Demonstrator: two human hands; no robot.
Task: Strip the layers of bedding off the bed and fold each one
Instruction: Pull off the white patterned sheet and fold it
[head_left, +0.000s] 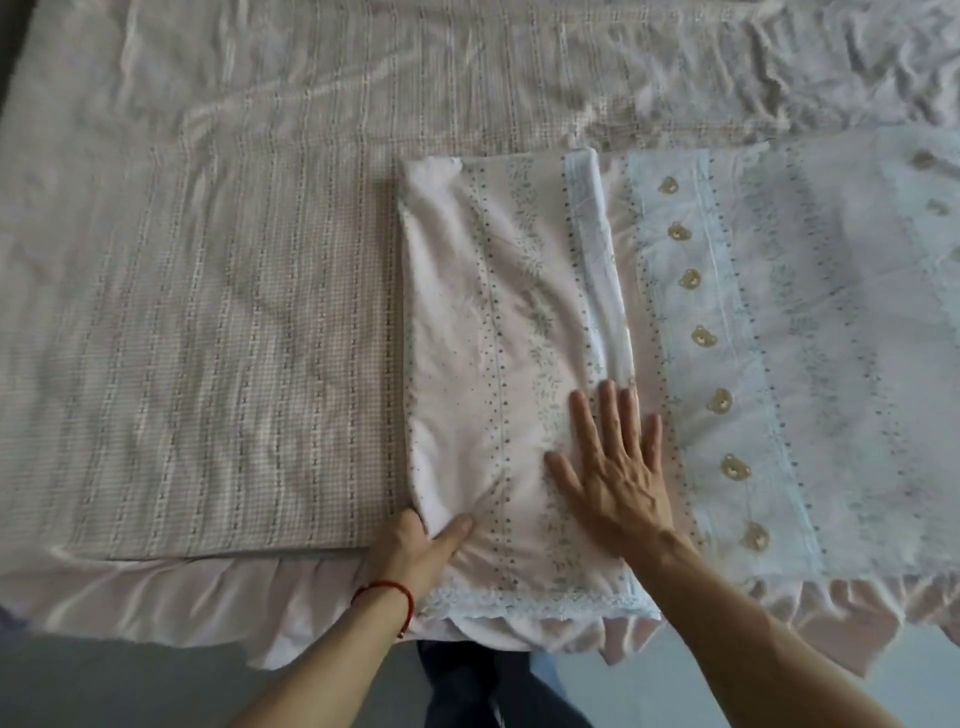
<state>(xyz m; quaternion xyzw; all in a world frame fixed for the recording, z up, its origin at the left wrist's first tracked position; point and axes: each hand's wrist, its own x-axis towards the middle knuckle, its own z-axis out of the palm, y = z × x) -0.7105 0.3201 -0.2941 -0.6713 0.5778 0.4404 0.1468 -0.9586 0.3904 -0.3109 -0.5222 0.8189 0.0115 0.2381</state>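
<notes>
Sheet, checked and creased, covers the bed at left. Left hand pinches the near corner of the folded cover lying mid-bed; right hand presses flat, fingers straight, on its right edge. Cloth looks light, limp, likely to slide; corners and edges suit gripping.

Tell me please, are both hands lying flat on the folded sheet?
No: the right hand lies flat on the folded sheet, but the left hand grips its near-left corner, thumb on top.
</notes>
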